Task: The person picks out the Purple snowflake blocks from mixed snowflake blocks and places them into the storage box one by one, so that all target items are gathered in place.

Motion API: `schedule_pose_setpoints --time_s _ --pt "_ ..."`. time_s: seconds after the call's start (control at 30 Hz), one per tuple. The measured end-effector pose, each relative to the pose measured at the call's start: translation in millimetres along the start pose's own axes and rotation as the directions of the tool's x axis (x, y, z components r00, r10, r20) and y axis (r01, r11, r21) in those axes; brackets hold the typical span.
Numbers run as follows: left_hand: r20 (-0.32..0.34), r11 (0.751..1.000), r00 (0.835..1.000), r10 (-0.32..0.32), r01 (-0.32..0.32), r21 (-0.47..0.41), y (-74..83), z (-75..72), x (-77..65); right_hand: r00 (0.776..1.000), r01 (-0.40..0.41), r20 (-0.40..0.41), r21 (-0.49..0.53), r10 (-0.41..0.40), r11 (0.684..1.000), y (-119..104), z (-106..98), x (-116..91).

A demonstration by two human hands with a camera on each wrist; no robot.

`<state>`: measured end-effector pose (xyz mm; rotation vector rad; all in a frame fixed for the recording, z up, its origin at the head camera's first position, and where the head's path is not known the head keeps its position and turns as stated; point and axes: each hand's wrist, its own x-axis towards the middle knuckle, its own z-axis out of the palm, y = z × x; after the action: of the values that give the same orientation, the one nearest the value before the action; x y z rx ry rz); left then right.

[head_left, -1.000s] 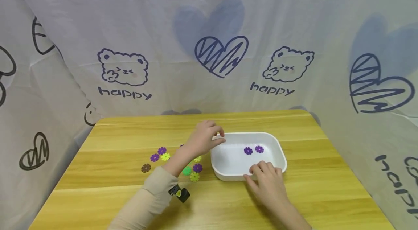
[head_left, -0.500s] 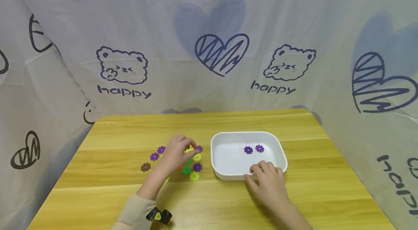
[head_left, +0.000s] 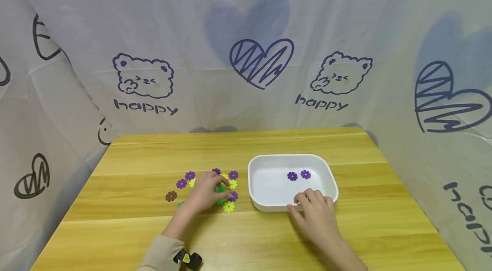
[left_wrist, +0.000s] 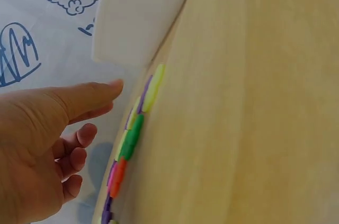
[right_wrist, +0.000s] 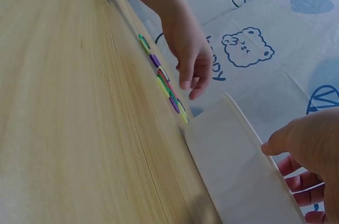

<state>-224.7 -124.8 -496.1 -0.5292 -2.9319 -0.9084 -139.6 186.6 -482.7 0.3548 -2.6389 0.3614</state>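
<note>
While the right hand [head_left: 316, 213] pinches the rim of a smooth, white, round-cornered tray [head_left: 269, 208], the left hand [head_left: 205, 192] hovers, thumb and fingers apart.
Flat, notched, multicoloured discs [head_left: 228, 207] lie below it on the wood-grained table [head_left: 246, 241]; a second ago it was at the tray's edge. Two purple discs [head_left: 292, 176] remain inside.

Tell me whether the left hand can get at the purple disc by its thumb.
Likely yes: the left hand appears to hold nothing, is right beside the purple disc, and no other piece seems to cover it.
</note>
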Motion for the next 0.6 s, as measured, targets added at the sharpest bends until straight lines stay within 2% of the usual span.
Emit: schedule_pose_setpoints --time_s 0.13,0.37,0.6 --pt "0.036 1.0 0.999 -0.006 0.005 0.027 -3.7 5.6 0.6 1.0 -0.006 0.008 0.001 0.006 1.0 -0.4 -0.1 0.0" --pt "0.087 0.996 0.996 0.027 -0.035 0.084 -1.6 6.2 2.8 1.0 -0.003 0.002 -0.006 0.003 1.0 -0.9 -0.6 0.4" --pt "0.142 0.996 0.989 0.031 -0.043 0.083 0.8 5.3 5.8 1.0 0.014 -0.016 -0.011 -0.014 1.0 0.1 -0.5 -0.3"
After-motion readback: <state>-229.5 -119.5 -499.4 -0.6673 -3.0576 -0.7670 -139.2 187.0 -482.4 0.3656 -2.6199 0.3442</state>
